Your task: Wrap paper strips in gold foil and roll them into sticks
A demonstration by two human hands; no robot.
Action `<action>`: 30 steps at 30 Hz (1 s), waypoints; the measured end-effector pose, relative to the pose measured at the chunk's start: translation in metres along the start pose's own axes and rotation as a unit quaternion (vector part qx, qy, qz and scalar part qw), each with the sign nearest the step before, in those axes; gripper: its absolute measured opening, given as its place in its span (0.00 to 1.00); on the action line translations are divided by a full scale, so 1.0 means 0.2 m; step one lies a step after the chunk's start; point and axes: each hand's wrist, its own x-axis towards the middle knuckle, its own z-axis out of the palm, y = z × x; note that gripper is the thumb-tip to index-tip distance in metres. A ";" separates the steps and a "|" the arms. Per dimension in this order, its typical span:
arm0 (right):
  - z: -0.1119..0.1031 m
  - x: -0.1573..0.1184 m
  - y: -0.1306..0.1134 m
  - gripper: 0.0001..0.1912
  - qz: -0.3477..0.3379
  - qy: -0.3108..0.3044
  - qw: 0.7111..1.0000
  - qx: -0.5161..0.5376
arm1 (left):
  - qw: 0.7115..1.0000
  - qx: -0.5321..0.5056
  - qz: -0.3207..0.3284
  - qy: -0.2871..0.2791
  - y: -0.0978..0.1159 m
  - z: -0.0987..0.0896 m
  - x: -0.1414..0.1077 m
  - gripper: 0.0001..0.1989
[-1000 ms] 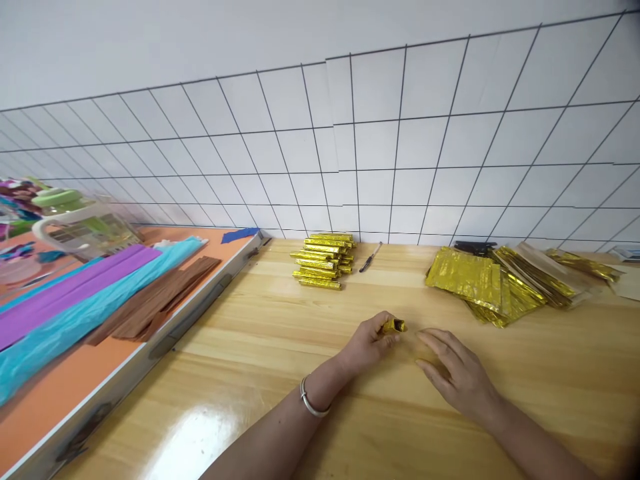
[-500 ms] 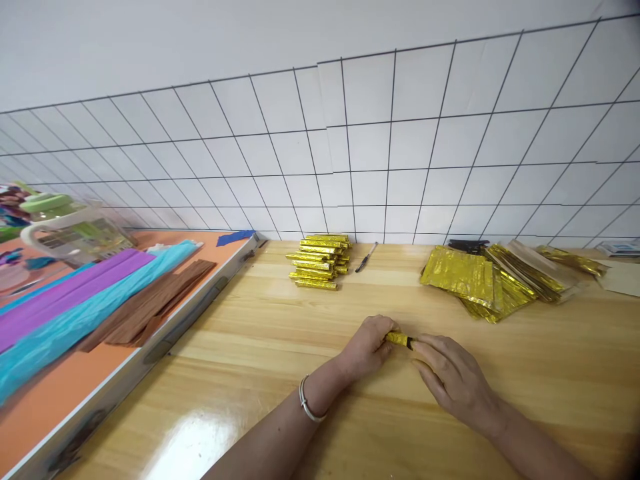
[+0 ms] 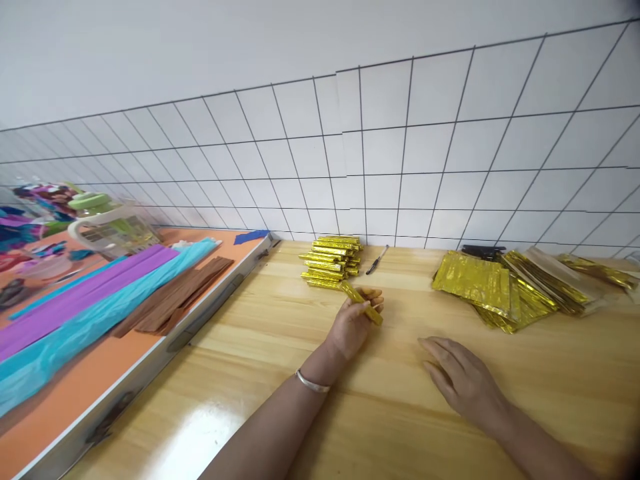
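My left hand (image 3: 354, 323) holds a gold foil roll (image 3: 373, 314) between thumb and fingers, palm turned partly up, with the roll slanting across it. Just behind that hand lies a stack of gold rolls (image 3: 330, 261) near the wall. My right hand (image 3: 457, 373) rests low over the wooden table (image 3: 400, 413), fingers extended and holding nothing. Flat gold foil sheets (image 3: 473, 283) lie in an overlapping pile at the right, beyond my right hand.
A pen (image 3: 377, 261) lies right of the stack. The orange surface (image 3: 95, 373) at left has a raised edge and bears purple paper (image 3: 90, 293), turquoise paper (image 3: 120, 310), brown strips (image 3: 175, 297) and a clear jug (image 3: 117, 233). The gridded wall (image 3: 380, 167) stands behind.
My left hand has moved away from my right hand toward the stack, lifting and turning the roll. My right hand no longer touches the roll. The view has shifted left slightly.
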 end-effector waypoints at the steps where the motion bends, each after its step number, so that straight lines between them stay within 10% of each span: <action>1: 0.01 0.00 0.02 0.22 0.023 -0.019 1.000 0.003 | 0.999 -0.048 -0.002 0.011 0.01 -0.02 0.01 0.12; 8: 0.04 0.02 0.08 0.20 0.133 -0.115 0.982 0.063 | 0.979 -0.193 0.004 0.065 0.04 -0.13 0.08 0.10; 30: 0.06 0.02 0.14 0.19 0.145 -0.125 0.972 0.134 | 0.967 -0.178 0.056 0.173 0.04 -0.17 0.14 0.03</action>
